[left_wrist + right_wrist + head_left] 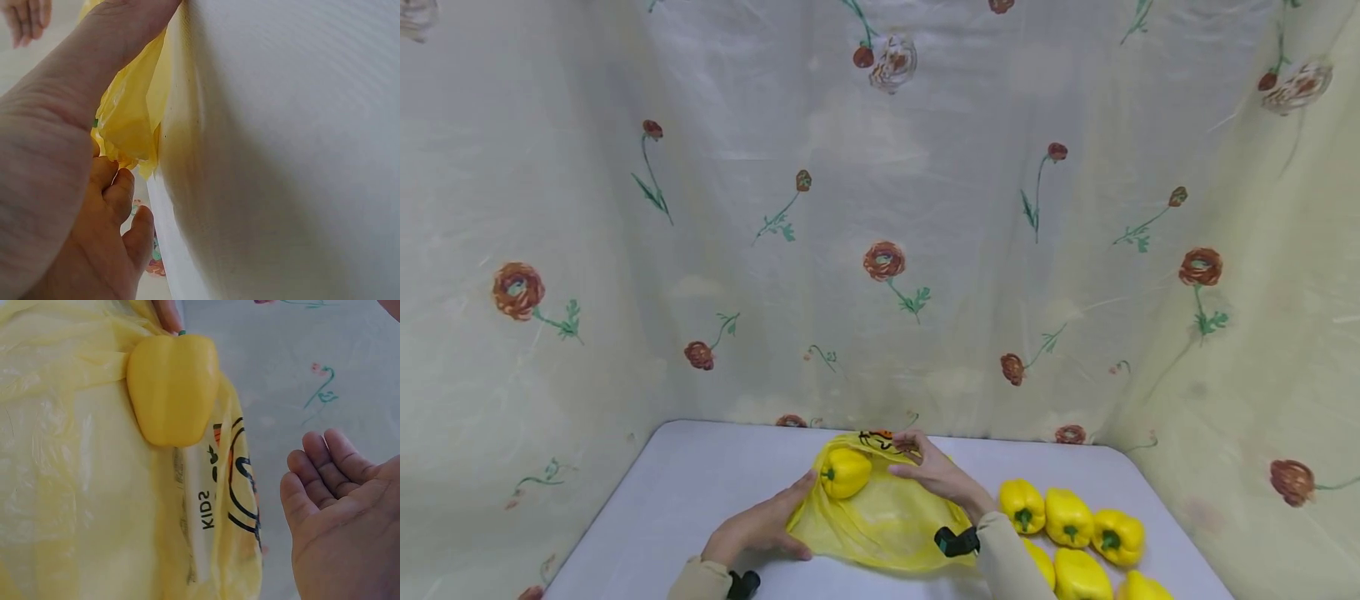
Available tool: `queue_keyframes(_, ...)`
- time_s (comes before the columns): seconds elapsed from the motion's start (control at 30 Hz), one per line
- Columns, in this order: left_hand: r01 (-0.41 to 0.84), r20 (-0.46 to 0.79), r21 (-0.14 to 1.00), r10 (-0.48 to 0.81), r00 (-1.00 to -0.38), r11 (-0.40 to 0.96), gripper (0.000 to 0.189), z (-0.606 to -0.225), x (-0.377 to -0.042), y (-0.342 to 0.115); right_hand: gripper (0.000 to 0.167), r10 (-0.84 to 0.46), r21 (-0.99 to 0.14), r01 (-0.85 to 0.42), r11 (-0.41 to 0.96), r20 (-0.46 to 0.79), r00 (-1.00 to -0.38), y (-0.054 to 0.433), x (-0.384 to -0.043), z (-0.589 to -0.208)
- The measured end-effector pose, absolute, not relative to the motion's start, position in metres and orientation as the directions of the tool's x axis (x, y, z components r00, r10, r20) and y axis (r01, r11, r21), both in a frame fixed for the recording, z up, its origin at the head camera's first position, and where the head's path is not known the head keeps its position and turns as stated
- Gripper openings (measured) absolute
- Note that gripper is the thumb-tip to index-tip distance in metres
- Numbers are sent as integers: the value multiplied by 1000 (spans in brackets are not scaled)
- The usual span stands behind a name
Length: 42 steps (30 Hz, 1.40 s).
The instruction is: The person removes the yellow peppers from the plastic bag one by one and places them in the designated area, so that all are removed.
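Note:
A thin yellow plastic bag [898, 529] lies spread on the table, with dark print and the word KIDS near its far edge. One yellow bell pepper [847, 473] with a green stem sits at the bag's upper left, and the right wrist view shows this pepper [174, 390] uncovered. My left hand [765, 523] rests against the bag's left side, thumb and fingers spread apart, fingertips at the plastic beside the pepper. Over the far part of the bag is my right hand [934, 468]. Its fingers are loosely bent and hold nothing, as the right hand [350, 506] also shows in its wrist view.
Several more yellow bell peppers [1069, 518] stand grouped on the right side of the white table [700, 467]. A flower-patterned curtain [880, 208] hangs behind the table and along both sides. Dark wrist cameras [957, 542] are strapped over the pale sleeves.

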State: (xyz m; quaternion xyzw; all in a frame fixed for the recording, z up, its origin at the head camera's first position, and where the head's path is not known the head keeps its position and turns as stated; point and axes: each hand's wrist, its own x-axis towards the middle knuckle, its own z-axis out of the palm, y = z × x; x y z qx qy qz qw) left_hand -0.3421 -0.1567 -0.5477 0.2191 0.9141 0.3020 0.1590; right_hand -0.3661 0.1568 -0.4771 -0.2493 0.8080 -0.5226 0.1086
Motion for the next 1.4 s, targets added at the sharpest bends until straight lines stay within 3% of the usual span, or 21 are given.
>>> queue_keyframes(0.97,295,-179,593,480,-859,749,121,-546,-343,-156,74,-314,-932,-129,339,17,-949,110,-386,-516)
queue_keyframes(1.4,300,-168,595,480,-861,746,122,-544,-341,-156,82,-272,-932,-94,350,-5,-962,94,-388,-528)
